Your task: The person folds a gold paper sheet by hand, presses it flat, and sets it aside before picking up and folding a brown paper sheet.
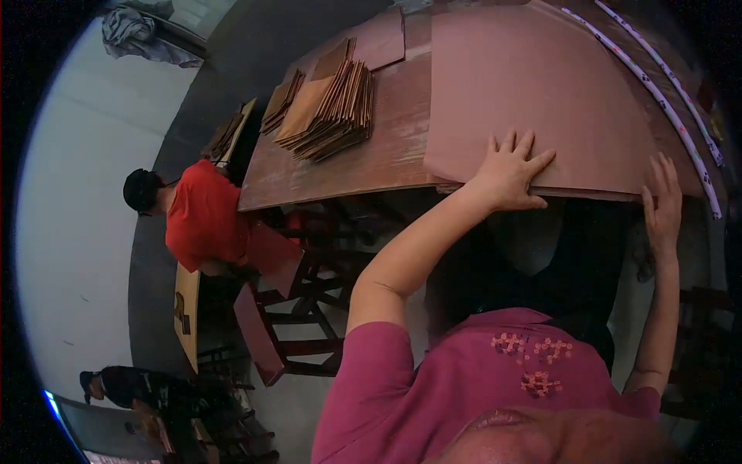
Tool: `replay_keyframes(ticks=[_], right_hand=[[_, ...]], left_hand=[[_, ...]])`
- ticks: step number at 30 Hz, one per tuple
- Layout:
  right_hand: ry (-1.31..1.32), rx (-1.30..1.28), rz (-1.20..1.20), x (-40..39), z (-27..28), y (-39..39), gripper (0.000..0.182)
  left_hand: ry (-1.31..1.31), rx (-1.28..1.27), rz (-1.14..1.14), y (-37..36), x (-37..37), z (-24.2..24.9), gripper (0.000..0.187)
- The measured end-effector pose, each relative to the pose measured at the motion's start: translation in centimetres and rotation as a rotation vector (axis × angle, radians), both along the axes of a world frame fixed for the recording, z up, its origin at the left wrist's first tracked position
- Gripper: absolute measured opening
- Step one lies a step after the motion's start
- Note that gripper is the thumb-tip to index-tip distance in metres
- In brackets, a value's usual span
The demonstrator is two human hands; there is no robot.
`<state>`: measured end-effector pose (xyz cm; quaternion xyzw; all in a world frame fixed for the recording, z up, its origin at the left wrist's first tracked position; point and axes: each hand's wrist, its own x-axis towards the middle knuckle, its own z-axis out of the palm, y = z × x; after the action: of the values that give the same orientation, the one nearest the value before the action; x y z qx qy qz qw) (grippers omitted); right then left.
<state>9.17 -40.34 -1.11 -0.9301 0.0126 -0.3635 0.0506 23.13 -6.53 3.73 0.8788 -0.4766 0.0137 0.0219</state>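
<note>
A large reddish-brown sheet [525, 85] lies flat over the right part of the wooden table [394, 116]. My left hand [512, 168] rests on its near edge, fingers spread and nothing held. At the sheet's right near corner, my right hand [662, 201] lies with its fingers stretched out against the edge, also holding nothing. Two long white strips with a dark and pink pattern [657, 93] curve along the table beyond the sheet's right side.
Stacks of folded brown pieces [332, 108] stand on the table's left part. A person in a red top [202, 213] sits at the left, near wooden stools [267, 332]. Another person in dark clothes [143, 387] is at the lower left.
</note>
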Motion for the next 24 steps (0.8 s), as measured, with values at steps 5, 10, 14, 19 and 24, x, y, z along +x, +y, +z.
replay_keyframes(ticks=[5, 10, 14, 19, 24], right_hand=[[0.243, -0.146, 0.042, 2.2, 0.0, 0.9, 0.043], [0.271, 0.01, 0.039, 3.3, -0.9, 1.2, 0.041], [0.21, -0.006, 0.117, 1.6, 2.1, 2.4, 0.039], [0.197, -0.042, 0.1, 0.9, 2.4, 2.6, 0.041], [0.339, 0.023, 0.053, 0.9, 3.2, 2.4, 0.044]], left_hand=[[0.007, -0.089, 0.052, 0.6, 1.3, -1.5, 0.081], [0.051, -0.085, 0.075, 1.5, 2.3, -1.6, 0.08], [0.122, -0.117, 0.063, 0.6, 2.4, -0.7, 0.079], [0.032, -0.1, 0.146, 0.7, 0.8, 0.6, 0.078], [0.07, -0.193, 0.112, 2.3, 2.2, -0.4, 0.076]])
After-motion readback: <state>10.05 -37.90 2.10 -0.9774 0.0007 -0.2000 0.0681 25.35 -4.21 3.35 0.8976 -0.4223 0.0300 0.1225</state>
